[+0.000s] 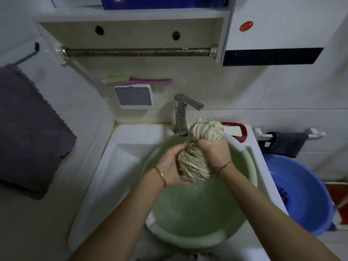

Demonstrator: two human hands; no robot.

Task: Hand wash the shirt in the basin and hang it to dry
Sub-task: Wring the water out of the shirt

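Bathroom with pale tiled walls; a white sink [113, 166] carries the work.

- Basin [197, 213], green: seated in the sink towards its right edge, with shallow cloudy water inside.
- Left hand [169, 166]: wet, over the basin's middle, palm and curled fingers cupping the lower end of the shirt.
- Right hand [214, 153]: fist wrapped tight round the twisted waist of the bundle.
- Shirt [194, 164], beige: wrung into a ropy knot and held clear of the water over the basin's far half. Its upper bulge is just beside the tap.
- Tap [180, 113]: at the sink's back edge, spout above the basin rim. No water is seen running.
- Soap dish [243, 132], red: at the sink's back right corner.
- Tub [301, 193], blue: on the floor beside the sink's right edge.
- Rail [137, 52], rusty: on the wall above.

Risks, as judged: a wet grip could slip and drop the shirt back into the dirty water. Hard twisting may strain the seams. The rusty rail could stain damp cloth hung on it.
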